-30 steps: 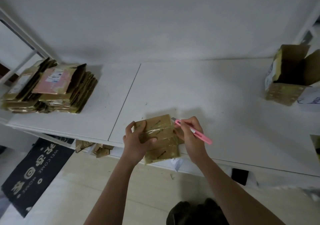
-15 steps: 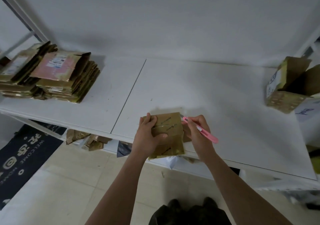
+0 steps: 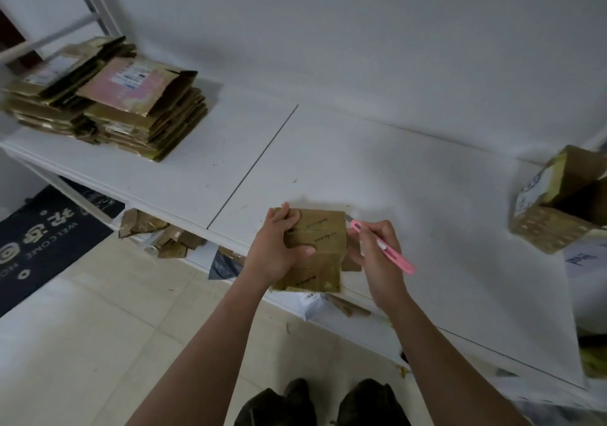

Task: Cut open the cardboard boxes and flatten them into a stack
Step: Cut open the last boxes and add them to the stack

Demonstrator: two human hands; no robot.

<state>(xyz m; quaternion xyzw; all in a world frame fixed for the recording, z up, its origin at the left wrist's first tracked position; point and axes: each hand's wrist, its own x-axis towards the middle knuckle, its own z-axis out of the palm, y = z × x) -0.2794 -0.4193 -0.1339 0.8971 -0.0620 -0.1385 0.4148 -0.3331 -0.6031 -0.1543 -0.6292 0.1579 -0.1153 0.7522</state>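
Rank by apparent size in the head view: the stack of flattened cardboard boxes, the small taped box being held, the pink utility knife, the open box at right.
1. Stack of flattened cardboard boxes, largest.
2. Open brown box at right, partly cut off by the frame edge.
3. Small taped box, nearer the camera, so its order with the open box is unsure.
4. Pink utility knife.

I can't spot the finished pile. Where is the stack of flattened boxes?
In the head view, the stack of flattened boxes sits at the far left of the white table, against the wall, well away from both hands.

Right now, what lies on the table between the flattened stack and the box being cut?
In the head view, only bare white table, crossed by a dark seam, lies between the flattened stack and the box.
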